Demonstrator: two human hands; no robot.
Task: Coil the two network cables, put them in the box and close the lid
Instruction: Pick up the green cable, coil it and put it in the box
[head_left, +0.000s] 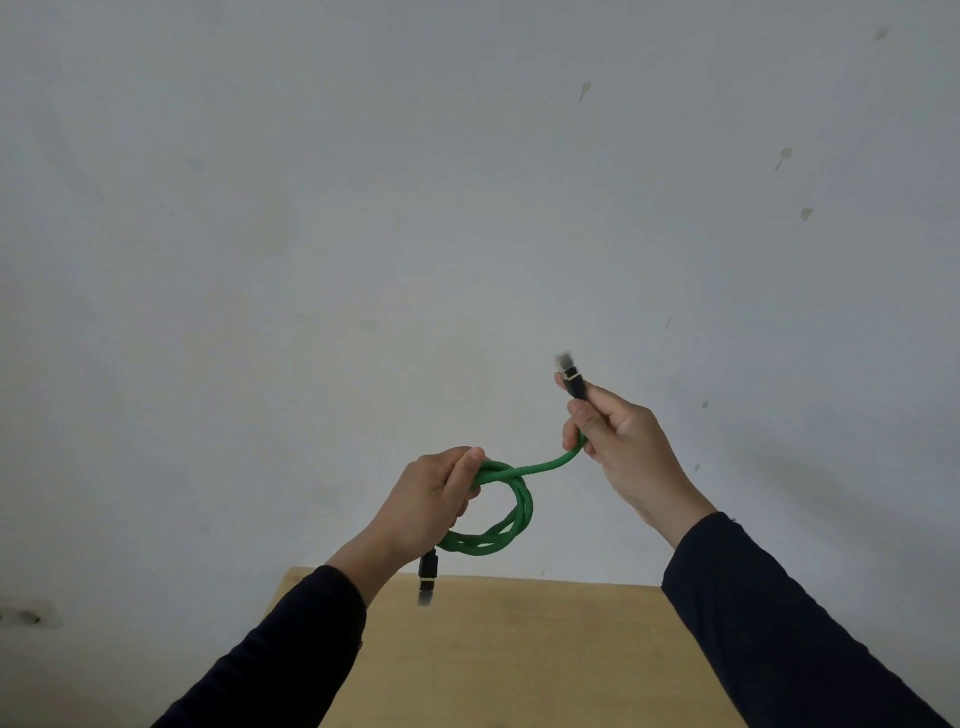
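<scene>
A green network cable is wound into a small coil of a few loops, held up in the air in front of a pale wall. My left hand grips the left side of the coil. One black plug hangs down below that hand. My right hand is up and to the right, closed on the cable's free end just behind the other black plug, which points upward. A short stretch of cable runs between the two hands. No second cable and no box are in view.
A light wooden table top lies below the hands, with its far edge against the pale grey wall. A wall socket sits low at the far left. Dark sleeves cover both forearms.
</scene>
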